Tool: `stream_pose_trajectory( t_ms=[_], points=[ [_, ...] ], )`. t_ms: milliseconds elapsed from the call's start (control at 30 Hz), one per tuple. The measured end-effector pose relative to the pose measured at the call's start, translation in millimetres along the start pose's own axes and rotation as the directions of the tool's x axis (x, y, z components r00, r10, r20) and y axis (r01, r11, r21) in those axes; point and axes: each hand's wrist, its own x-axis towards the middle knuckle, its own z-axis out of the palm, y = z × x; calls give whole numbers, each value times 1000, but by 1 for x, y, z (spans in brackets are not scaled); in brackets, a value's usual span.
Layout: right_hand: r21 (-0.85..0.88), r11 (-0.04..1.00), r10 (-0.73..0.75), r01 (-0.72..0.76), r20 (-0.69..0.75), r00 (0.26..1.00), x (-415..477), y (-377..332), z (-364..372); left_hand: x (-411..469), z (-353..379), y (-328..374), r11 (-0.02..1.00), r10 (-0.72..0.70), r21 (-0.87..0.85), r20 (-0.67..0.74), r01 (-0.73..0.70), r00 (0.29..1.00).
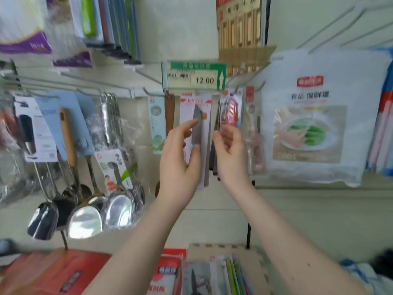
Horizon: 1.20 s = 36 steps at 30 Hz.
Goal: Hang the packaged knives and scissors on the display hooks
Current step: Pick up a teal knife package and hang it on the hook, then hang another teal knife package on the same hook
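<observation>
Left hand [180, 154] is resting straight fingers on the hung knife pack [196, 122]. Right hand [230, 150] is hovering, loosely curled, at the dark packs [215, 145] beside it; cannot tell if it is gripping. Several packs are hanging on hooks [147, 91]; a scissors pack [194, 277] and others are waiting in the carton [212, 248] below. Probably midway.

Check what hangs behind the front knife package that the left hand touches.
Thin edges of more cards show along the right side of the knife package, stacked closely behind it. Their fronts and contents are covered by it and by the left hand.
</observation>
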Motion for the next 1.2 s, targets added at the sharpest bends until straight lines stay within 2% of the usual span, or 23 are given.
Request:
stream_pose_trajectory(
  t_ms=[133,367,533,733,833,900,1000,1067,1200],
  points=[
    [-33,999,-22,23,17,1000,-20,11,-6,-18,10,-13,998,-60,-13,38,61,997],
    [-54,998,33,-30,47,998,-59,43,-17,-65,25,-31,976,-198,-86,52,202,979],
    [-93,985,154,-147,70,986,-95,85,-24,-119,35,-52,946,-292,-95,157,308,944],
    [-231,915,355,-331,74,932,-139,152,-31,-177,33,-82,859,-487,-63,202,507,850],
    [-323,848,468,-420,87,879,-165,189,-35,-201,33,-96,815,-559,-47,196,577,806],
    [-433,767,563,-474,98,821,-185,217,-37,-216,36,-105,805,-572,-39,216,592,792],
    [-607,606,703,-515,106,703,-214,252,-42,-243,43,-116,778,-602,-16,267,628,753],
    [-669,514,776,-536,96,624,-229,268,-46,-259,45,-122,731,-650,-10,294,683,701],
    [-740,426,822,-521,75,565,-244,283,-52,-266,51,-128,655,-713,-10,323,756,622]
  ],
)
